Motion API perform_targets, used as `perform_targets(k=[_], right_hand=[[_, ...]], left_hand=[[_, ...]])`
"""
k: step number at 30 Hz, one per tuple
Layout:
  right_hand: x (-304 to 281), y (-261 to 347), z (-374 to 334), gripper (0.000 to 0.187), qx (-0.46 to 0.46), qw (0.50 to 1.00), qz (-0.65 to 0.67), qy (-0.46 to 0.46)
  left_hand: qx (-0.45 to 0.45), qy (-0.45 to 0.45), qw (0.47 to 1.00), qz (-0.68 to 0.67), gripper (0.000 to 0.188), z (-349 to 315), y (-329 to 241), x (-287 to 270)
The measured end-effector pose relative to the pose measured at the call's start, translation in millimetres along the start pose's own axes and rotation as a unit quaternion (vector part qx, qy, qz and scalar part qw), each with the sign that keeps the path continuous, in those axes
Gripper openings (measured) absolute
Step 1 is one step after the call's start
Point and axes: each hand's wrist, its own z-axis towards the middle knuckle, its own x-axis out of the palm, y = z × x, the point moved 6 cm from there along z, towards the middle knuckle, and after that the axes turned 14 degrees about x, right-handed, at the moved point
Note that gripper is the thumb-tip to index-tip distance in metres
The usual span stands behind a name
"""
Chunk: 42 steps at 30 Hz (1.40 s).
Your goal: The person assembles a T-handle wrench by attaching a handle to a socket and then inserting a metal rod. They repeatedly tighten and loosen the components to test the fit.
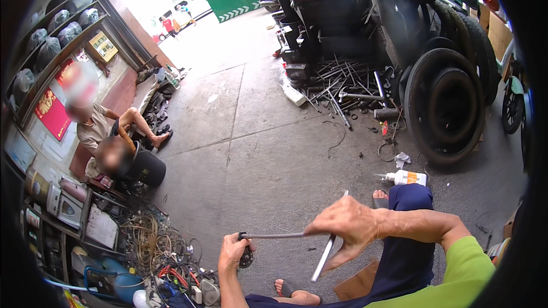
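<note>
My left hand (231,254) is closed around a small black round part (246,258), with its fingers wrapped over one side. From the top of that part a metal T-handle wrench (279,235) reaches across to the right. Its slanted crossbar (323,258) passes through my right hand (349,229). The right fingers lie over the shaft near the joint, while the thumb sits below, on the other side of the crossbar. How the wrench tip meets the black part is hidden by the left fingers.
A white bottle (408,178) stands by my right knee, with cardboard (357,282) between my feet. Tangled cables (154,239) lie at the left. Tires (445,105) and a pile of metal rods (348,82) stand ahead right. Seated people (97,128) sit beside a black bucket (148,165).
</note>
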Motion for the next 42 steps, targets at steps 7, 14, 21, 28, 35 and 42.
perform_targets(k=[7,14,21,28,35,42], right_hand=[[30.3,-25.5,3.4,0.015,0.08,0.99,-0.054,0.105],[48.6,-34.2,-6.9,0.017,0.091,0.986,-0.059,0.124],[53.1,-40.1,-8.3,0.03,0.086,0.987,-0.057,0.122],[57.2,-40.5,-8.0,0.019,0.111,0.988,-0.02,0.102],[58.6,-43.3,-13.3,0.027,0.133,0.99,0.019,0.052],[61.0,-40.5,-17.5,0.025,0.152,0.987,0.029,0.034]], left_hand=[[0.002,-0.053,0.998,0.022,0.012,-13.9,27.0,-2.8],[0.019,-0.116,0.988,0.1,0.013,-10.2,41.7,-15.7],[0.004,-0.13,0.983,0.132,0.014,-8.3,42.3,-20.8],[-0.029,-0.13,0.98,0.15,0.015,-11.0,54.6,-22.0],[-0.033,-0.155,0.949,0.273,0.016,-21.0,16.8,-23.7],[0.036,-0.208,0.904,0.371,0.017,-22.6,30.3,-31.0]])
